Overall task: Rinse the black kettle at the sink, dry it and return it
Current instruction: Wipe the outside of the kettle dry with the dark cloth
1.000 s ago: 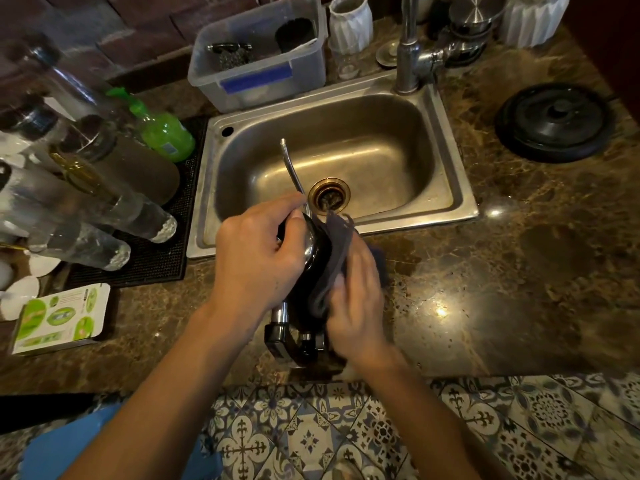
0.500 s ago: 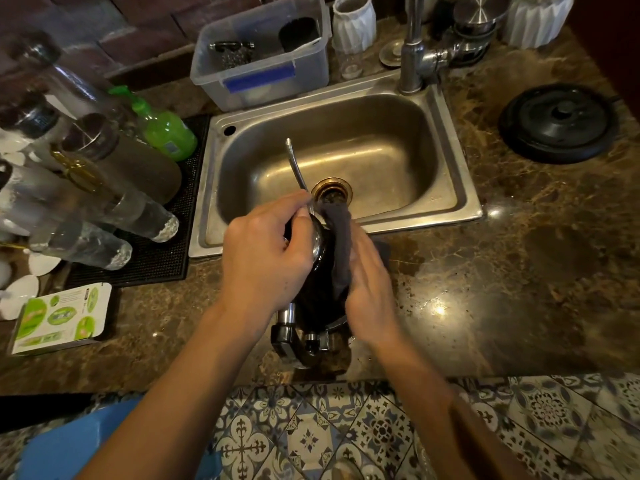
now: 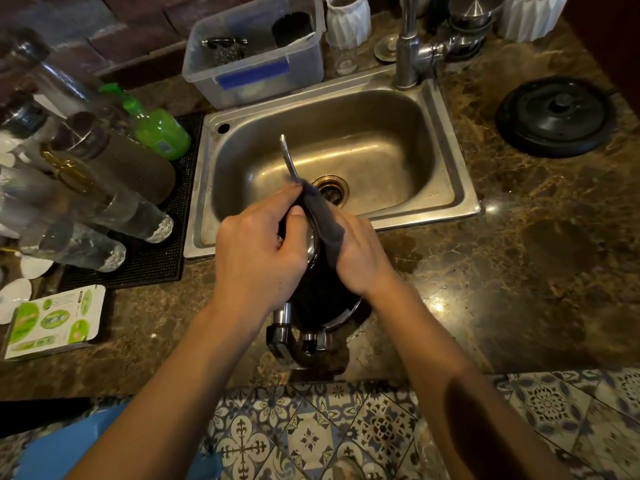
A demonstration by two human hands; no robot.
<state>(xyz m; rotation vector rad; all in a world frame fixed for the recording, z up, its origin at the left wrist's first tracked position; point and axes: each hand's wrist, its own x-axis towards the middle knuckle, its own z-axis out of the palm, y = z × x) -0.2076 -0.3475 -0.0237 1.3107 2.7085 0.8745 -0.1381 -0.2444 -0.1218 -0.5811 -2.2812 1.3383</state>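
Count, head view:
- 1 black kettle (image 3: 320, 296), over the front strip of the counter (image 3: 519, 271) just before the sink (image 3: 453, 161), tilted away from me. Its thin spout (image 3: 288, 157) reaches out above the basin and its handle faces me. I cannot tell if its base touches the counter.
- 1 dark cloth (image 3: 325, 223).
- 2 hands. My left hand (image 3: 258, 258) has its fingers curled round the kettle's upper body at the chrome rim. My right hand (image 3: 362, 259) presses the cloth to the kettle's right side, fingers wrapped under the fabric and mostly hidden.
- 1 faucet (image 3: 406, 46) behind the sink.
- 1 black round disc (image 3: 557, 116) on the counter, right of the sink and well apart from the kettle.
- 1 plastic tub (image 3: 256, 72).
- 1 green bottle (image 3: 161, 131).
- 2 white ribbed cups (image 3: 348, 20).
- 1 green-and-white packet (image 3: 55, 320).
- Clear glass bottles (image 3: 104, 206) on the black mat (image 3: 138, 268): at least four, too blurred for an exact count.

Change against half a second ago: the cloth's top end has travelled up from the kettle's shoulder to the root of the spout, and my right hand has followed forward. My left grip and the kettle's place are unchanged.
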